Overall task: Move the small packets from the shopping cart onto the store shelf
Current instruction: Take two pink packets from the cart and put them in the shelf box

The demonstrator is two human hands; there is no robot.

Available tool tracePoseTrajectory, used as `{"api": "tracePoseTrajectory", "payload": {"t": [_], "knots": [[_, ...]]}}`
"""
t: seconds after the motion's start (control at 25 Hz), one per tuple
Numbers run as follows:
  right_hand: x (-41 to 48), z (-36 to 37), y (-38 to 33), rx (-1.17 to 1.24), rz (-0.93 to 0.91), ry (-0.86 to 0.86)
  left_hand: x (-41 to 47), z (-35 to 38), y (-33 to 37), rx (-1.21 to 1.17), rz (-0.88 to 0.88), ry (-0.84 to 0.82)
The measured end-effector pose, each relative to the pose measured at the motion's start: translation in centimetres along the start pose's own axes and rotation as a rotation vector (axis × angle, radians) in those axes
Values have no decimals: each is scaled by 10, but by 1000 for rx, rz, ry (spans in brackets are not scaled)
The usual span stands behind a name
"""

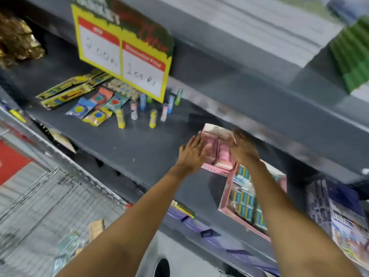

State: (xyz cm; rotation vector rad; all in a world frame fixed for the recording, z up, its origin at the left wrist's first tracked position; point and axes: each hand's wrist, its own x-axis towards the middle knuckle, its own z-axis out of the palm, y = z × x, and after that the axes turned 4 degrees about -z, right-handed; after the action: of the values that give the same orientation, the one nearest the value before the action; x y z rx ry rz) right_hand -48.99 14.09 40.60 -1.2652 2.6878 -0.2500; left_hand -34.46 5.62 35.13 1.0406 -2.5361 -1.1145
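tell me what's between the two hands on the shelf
In the head view, an open pink box of pink packets sits between the left hand and the right hand.

Grey metal store shelving (249, 92)

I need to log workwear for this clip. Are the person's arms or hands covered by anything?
No. The left hand and right hand are bare, without gloves, rings or a watch showing. Both forearms are uncovered; no sleeve comes into view.

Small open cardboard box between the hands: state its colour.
Pink, holding pink packets; small open cardboard box shows in the head view.
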Motion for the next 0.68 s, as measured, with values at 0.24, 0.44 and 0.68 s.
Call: {"api": "tracePoseTrajectory", "payload": {"t": [0.24, 0.44, 0.68], "knots": [[-14, 13, 0, -101, 12, 67, 9, -11, 6, 135, -2, -106], [-42, 41, -25, -38, 56, 255, -8, -6, -5, 326, 254, 177], [-54, 65, -33, -40, 10, 288, -8, 2, -31, 510, 485, 153]]}}
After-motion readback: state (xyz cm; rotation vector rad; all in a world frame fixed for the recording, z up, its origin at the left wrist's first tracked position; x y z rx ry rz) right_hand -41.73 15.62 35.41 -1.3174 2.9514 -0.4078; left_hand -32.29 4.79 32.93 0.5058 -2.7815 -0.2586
